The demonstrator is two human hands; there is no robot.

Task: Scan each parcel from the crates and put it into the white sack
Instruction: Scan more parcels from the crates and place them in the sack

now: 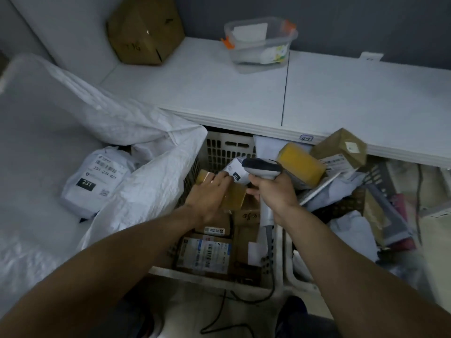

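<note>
Parcel already bagged: a white poly mailer, at 9 o'clock from the hands, lies label up in the mouth of the white sack.
Sack: its soft woven cloth has slumped, and its open lip drapes against the left crate.
Left hand: it lies on top of the small tan box, with the fingers bent over the far edge. The thumb is hidden, so how firmly it holds is unclear.
Small tan box: it sits in the left crate, on top of other cartons, at the centre of the view.
Handling: the box looks stiff, square-edged and probably light enough for one hand. Its taped faces may be slick, so pinch it across two opposite sides rather than by a corner.
Small white packet: it is at 12 o'clock from the left hand, touching its fingertips. The printed label faces up, just under the scanner's nose.
Scanner: the head points towards 9 o'clock, at the packet's label.
Right hand: the fingers are wrapped tightly round the scanner's handle and hold nothing else.
Yellow parcel: it is at 2 o'clock from the right hand, tilted on the heap in the right crate.
Heap at 3 o'clock: soft mailers and cartons are piled loosely and may slide when one is pulled out.
</note>
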